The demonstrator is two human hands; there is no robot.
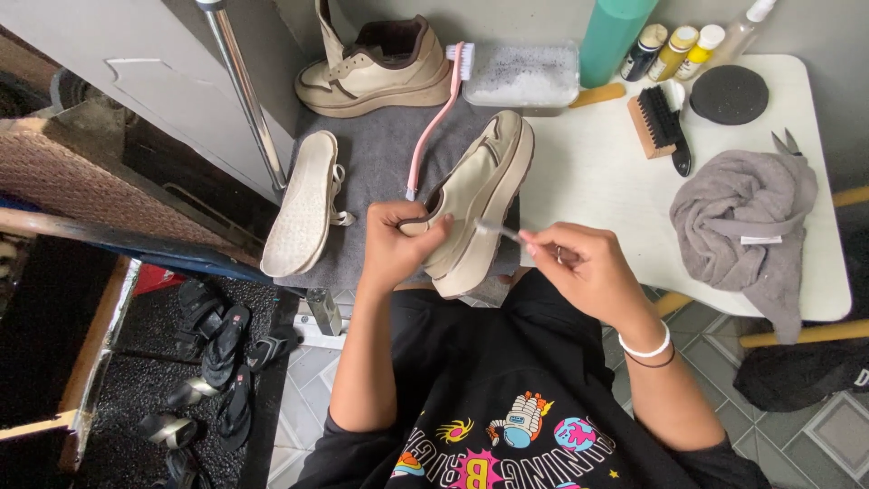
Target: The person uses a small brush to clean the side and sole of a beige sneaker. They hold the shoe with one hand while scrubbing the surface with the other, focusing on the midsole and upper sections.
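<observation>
Landmark: the beige platform sneaker (475,204), held tilted over the near edge of the grey mat (380,172); every place below is told from it.
Left hand (398,243): wraps the sneaker's heel end, fingers curled shut around the collar, thumb on the side wall.
Right hand (584,263): just to the right of the sneaker, fingertips pinched on a small clear-handled brush (500,230).
Small brush: its tip touches the sneaker's side, near the sole.
Pink long-handled brush (439,113): lies on the mat behind the sneaker, head towards the far side.
Second sneaker (376,72): stands on the mat's far end, well behind the held one.
Insole (303,204): lies on the mat, to the left of the left hand.
Clear tub of suds (523,72): behind the sneaker's toe.
Desk (588,172): white, to the right of the sneaker.
Wooden bristle brush (654,122): on the desk, right and behind.
Grey towel (742,222): crumpled on the desk, well right of the right hand.
Bottles (674,50): at the desk's far edge, beside a teal bottle (615,36).
</observation>
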